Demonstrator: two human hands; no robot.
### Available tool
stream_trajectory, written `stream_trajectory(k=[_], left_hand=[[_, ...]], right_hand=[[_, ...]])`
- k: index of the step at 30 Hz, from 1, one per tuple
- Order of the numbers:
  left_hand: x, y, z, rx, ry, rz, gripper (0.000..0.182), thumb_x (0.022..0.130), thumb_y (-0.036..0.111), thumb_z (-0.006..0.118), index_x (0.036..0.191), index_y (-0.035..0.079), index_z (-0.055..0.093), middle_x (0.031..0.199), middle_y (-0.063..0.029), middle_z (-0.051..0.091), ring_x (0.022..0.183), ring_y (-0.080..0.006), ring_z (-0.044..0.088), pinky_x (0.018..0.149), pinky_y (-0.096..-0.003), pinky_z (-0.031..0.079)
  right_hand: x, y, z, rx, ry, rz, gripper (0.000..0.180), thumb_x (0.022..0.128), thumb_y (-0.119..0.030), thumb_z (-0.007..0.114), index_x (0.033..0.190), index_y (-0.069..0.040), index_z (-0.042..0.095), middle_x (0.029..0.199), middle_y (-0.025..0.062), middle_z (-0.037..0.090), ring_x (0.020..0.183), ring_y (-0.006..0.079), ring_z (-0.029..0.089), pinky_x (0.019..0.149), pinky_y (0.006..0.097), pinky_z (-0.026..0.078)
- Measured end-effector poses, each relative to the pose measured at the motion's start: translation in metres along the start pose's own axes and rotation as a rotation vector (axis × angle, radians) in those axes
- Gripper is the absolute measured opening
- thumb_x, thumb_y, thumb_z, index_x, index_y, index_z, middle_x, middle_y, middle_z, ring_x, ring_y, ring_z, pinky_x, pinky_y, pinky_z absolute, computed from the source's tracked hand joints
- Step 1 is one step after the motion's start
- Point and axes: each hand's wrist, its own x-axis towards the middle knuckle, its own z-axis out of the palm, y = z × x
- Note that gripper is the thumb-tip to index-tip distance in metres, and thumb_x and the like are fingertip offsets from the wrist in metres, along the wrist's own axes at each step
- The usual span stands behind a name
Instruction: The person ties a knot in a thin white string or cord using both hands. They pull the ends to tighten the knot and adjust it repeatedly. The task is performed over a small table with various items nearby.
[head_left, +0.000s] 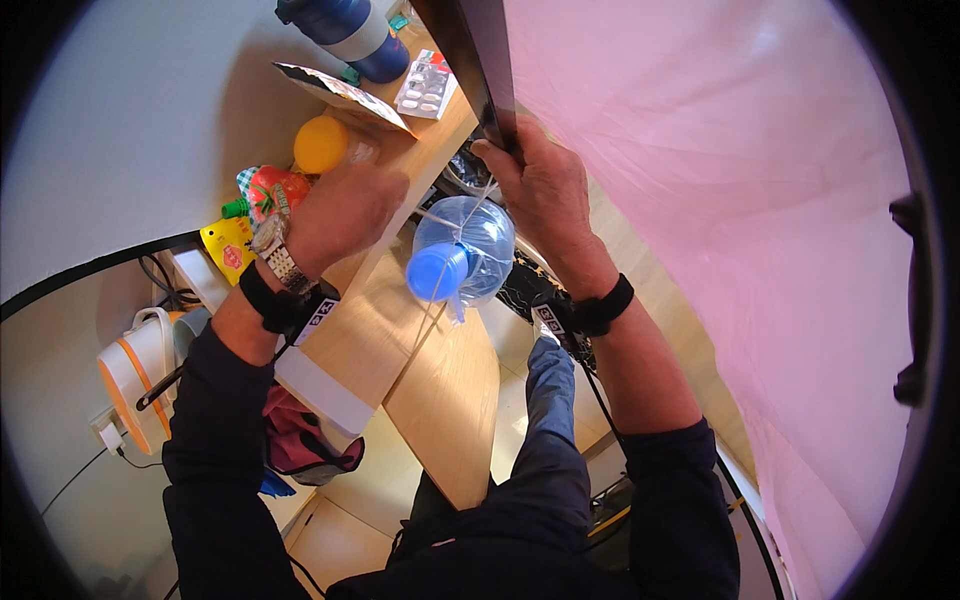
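My right hand (547, 187) grips the lower end of a dark flat panel (480, 67) that rises towards the top of the view. My left hand (349, 214), slightly blurred and wearing a metal wristwatch (275, 251), is over the wooden shelf beside a jar's yellow lid (321, 144); whether its fingers hold anything is unclear. Between and below the hands is a clear plastic bottle (491, 244) with a blue cap or cup (436, 272) at its top and thin string around it. A red pouch (277, 191) with a green cap lies behind my left wrist.
On the wooden shelf (442, 142) are a blue tumbler (382, 60), a pill blister pack (425, 90) and an upright printed packet (352, 97). A yellow packet (227, 247) lies near its left end. Pink sheeting (712, 187) hangs at right. A hinged wooden board (450, 405) extends below.
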Motion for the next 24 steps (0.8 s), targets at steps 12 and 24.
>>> stream_trajectory(k=[12,24], left_hand=[[0.054,0.025,0.029,0.0,0.366,-0.018,0.008,0.092,0.006,0.061,0.097,0.006,0.057,0.079,-0.0175,0.069,0.079,-0.0391,0.072,0.064,-0.0501,0.056],[0.11,0.024,0.054,-0.086,0.447,-0.052,0.006,0.094,0.012,0.061,0.097,0.007,0.058,0.084,-0.0189,0.071,0.083,-0.0412,0.072,0.07,-0.0518,0.057]], right_hand=[[-0.002,0.006,0.004,-0.003,0.024,-0.042,0.028,0.094,-0.015,0.077,0.12,-0.008,0.067,0.08,0.0093,0.073,0.068,0.0158,0.068,0.065,0.0316,0.053],[0.005,0.021,-0.001,0.026,0.046,-0.03,0.031,0.095,-0.015,0.076,0.123,-0.006,0.066,0.078,0.0093,0.072,0.067,0.0157,0.069,0.065,0.0311,0.054]])
